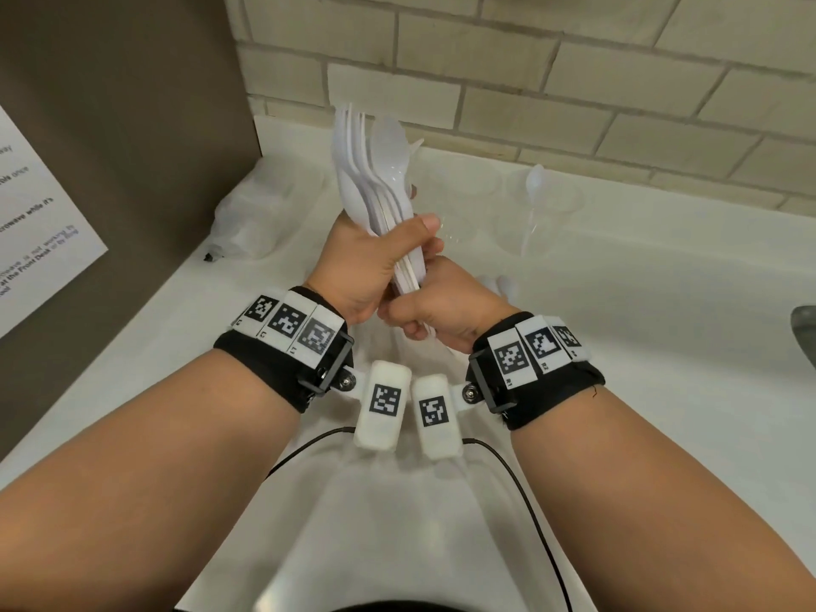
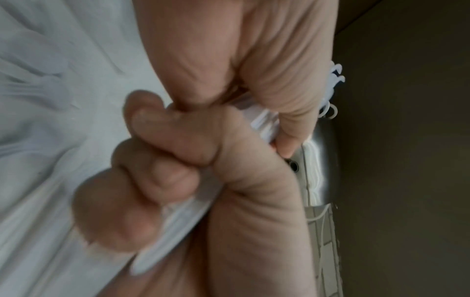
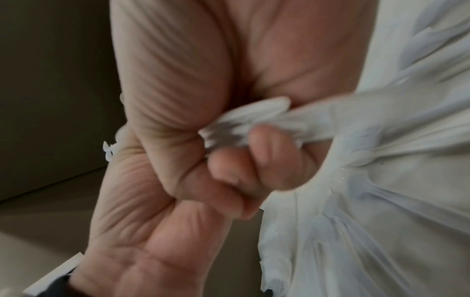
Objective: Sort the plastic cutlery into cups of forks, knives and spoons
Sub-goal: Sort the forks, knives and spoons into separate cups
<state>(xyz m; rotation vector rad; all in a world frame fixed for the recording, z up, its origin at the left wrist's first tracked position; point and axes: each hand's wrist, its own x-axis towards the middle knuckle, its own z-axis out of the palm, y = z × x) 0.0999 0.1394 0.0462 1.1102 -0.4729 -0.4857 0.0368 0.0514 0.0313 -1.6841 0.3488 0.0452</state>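
My left hand [image 1: 379, 258] grips a thick bundle of white plastic cutlery [image 1: 375, 178] upright above the counter, forks and spoons fanning out at the top. Just below it, my right hand [image 1: 437, 311] curls round the handle ends. In the left wrist view, the right hand's fingers [image 2: 142, 172] wrap the handles [image 2: 178, 221] under my left hand [image 2: 254, 60]. The right wrist view shows the handle ends [image 3: 254, 118] pinched by my right fingers [image 3: 269, 152]. Clear cups stand behind; one [image 1: 547, 209] holds a spoon [image 1: 534, 178], another [image 1: 463, 183] looks empty.
A crumpled clear plastic bag [image 1: 247, 214] lies at the back left of the white counter [image 1: 662, 346]. A brown panel with a paper notice [image 1: 44, 223] borders the left side, and a brick wall [image 1: 574, 81] the back. Part of a sink [image 1: 806, 337] shows at right. Loose cutlery [image 3: 361, 158] lies on the counter.
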